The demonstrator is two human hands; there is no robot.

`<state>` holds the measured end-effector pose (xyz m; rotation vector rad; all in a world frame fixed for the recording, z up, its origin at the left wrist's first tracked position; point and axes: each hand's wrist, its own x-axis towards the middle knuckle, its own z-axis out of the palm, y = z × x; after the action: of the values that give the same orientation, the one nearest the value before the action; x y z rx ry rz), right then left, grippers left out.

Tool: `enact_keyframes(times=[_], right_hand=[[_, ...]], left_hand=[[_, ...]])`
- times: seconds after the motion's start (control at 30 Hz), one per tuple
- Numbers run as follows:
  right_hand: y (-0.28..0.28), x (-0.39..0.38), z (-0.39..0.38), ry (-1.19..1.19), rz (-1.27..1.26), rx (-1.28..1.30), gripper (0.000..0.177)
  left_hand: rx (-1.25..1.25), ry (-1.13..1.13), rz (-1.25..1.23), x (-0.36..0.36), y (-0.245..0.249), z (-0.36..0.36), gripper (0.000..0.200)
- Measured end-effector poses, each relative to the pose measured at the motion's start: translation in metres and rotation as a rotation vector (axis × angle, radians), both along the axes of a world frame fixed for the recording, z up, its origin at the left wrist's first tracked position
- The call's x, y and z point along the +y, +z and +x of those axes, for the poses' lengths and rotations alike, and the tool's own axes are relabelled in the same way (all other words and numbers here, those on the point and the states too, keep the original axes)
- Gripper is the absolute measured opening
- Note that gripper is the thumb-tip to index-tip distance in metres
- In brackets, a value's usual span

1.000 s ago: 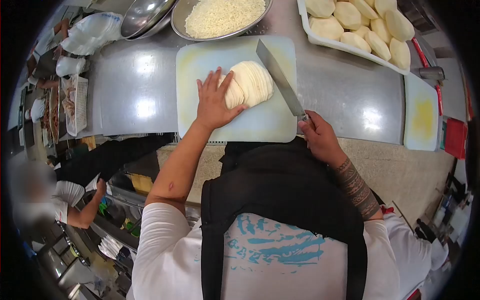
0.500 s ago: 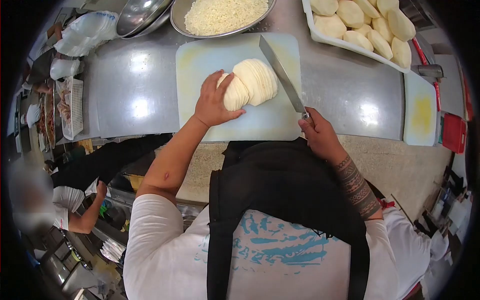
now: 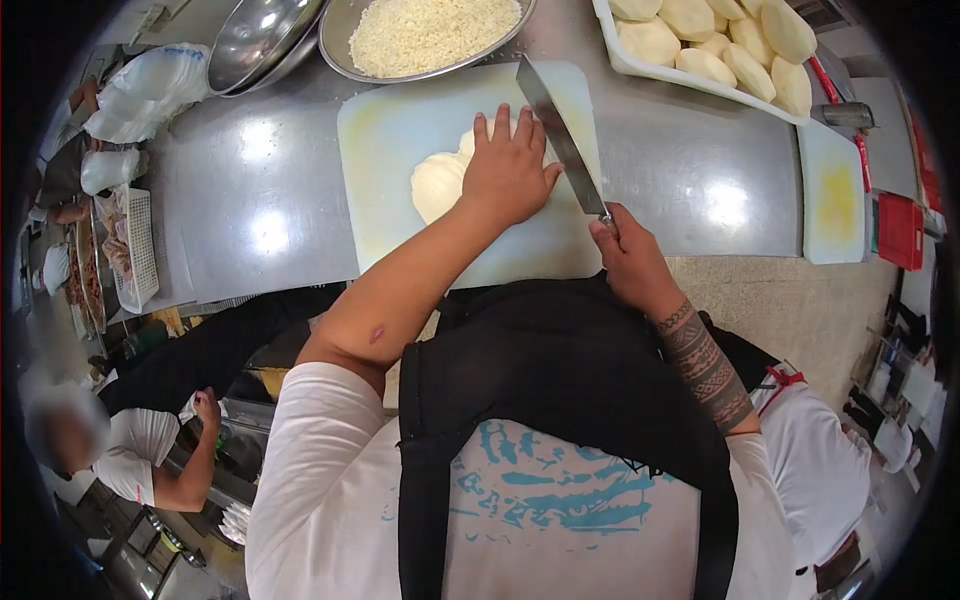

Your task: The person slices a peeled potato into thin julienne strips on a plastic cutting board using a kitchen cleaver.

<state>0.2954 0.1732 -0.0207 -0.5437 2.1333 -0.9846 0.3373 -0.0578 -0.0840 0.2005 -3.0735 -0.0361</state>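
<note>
Two stacks of thinly sliced peeled potato (image 3: 437, 187) lie side by side on the pale cutting board (image 3: 380, 130). My left hand (image 3: 512, 168) rests with its fingers spread over the right stack and hides most of it. The left stack shows beside my wrist. In my right hand (image 3: 634, 258) is the handle of a large kitchen knife (image 3: 562, 138). Its broad blade points away from me along the right part of the board, just right of my left fingertips.
Beyond the board stands a metal bowl (image 3: 338, 55) of finely chopped pale pieces, with metal bowls (image 3: 262, 45) stacked left of it. A white tray (image 3: 690, 80) of whole peeled potatoes is at upper right, near another board (image 3: 833, 200). A co-worker (image 3: 150, 450) is at left.
My left hand has moved right, from the left stack onto the right one, and flattened out. My right hand still grips the knife in nearly the same place. The view has shifted slightly.
</note>
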Motion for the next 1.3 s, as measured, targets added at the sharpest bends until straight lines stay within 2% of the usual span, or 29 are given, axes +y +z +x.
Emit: enact_keyframes(times=[0.1, 0.33, 0.4, 0.43, 0.5, 0.53, 0.57, 0.63, 0.73, 0.83, 0.9, 0.97, 1.07, 1.2, 1.27, 1.3], right_hand=[[0.002, -0.004, 0.001, 0.014, 0.006, 0.05, 0.037], [0.007, -0.004, 0.002, 0.032, 0.016, 0.074, 0.038], [0.007, -0.005, 0.002, 0.056, 0.023, 0.097, 0.038], [0.004, -0.004, 0.004, 0.058, 0.024, 0.096, 0.038], [-0.001, -0.005, 0.01, 0.124, -0.008, 0.204, 0.039], [-0.002, -0.006, 0.01, 0.124, -0.008, 0.203, 0.039], [-0.002, -0.008, 0.009, 0.116, -0.01, 0.19, 0.039], [0.0, -0.012, 0.007, 0.112, -0.01, 0.176, 0.04], [0.011, -0.014, 0.002, 0.124, 0.002, 0.111, 0.039], [0.035, -0.011, 0.002, 0.157, 0.085, 0.188, 0.036], [0.058, -0.007, 0.009, 0.121, 0.047, 0.103, 0.034], [0.031, -0.011, 0.006, 0.133, 0.048, 0.139, 0.033], [0.021, -0.017, 0.002, 0.139, 0.036, 0.162, 0.033], [0.053, -0.013, 0.009, 0.118, 0.037, 0.101, 0.035], [0.015, -0.014, 0.007, 0.116, 0.043, 0.141, 0.036], [0.014, -0.022, 0.008, 0.12, 0.051, 0.17, 0.037]], left_hand=[[-0.119, 0.005, -0.011, -0.001, 0.008, 0.001, 0.072], [-0.075, -0.002, 0.031, -0.008, -0.001, 0.011, 0.073], [0.218, 0.003, 0.144, -0.014, -0.003, 0.01, 0.058], [0.217, 0.004, 0.145, -0.017, 0.003, 0.011, 0.058], [0.218, 0.128, 0.337, -0.023, 0.018, 0.011, 0.038], [0.329, 0.112, 0.252, -0.022, 0.012, 0.01, 0.025], [0.327, 0.113, 0.252, -0.021, 0.009, 0.012, 0.025], [0.153, 0.06, 0.149, -0.017, 0.008, 0.015, 0.028], [0.135, 0.074, 0.118, -0.013, 0.009, 0.011, 0.03], [0.1, 0.069, 0.11, -0.014, 0.009, 0.011, 0.031], [0.119, 0.072, 0.105, -0.012, 0.008, 0.013, 0.031], [0.147, 0.068, 0.1, -0.012, 0.008, 0.01, 0.031], [0.157, 0.059, 0.089, -0.012, 0.005, 0.011, 0.033], [0.177, 0.052, 0.093, -0.014, 0.003, 0.012, 0.031], [0.194, 0.052, 0.102, -0.012, 0.001, 0.01, 0.031], [0.202, 0.049, 0.098, -0.012, 0.001, 0.011, 0.03]])
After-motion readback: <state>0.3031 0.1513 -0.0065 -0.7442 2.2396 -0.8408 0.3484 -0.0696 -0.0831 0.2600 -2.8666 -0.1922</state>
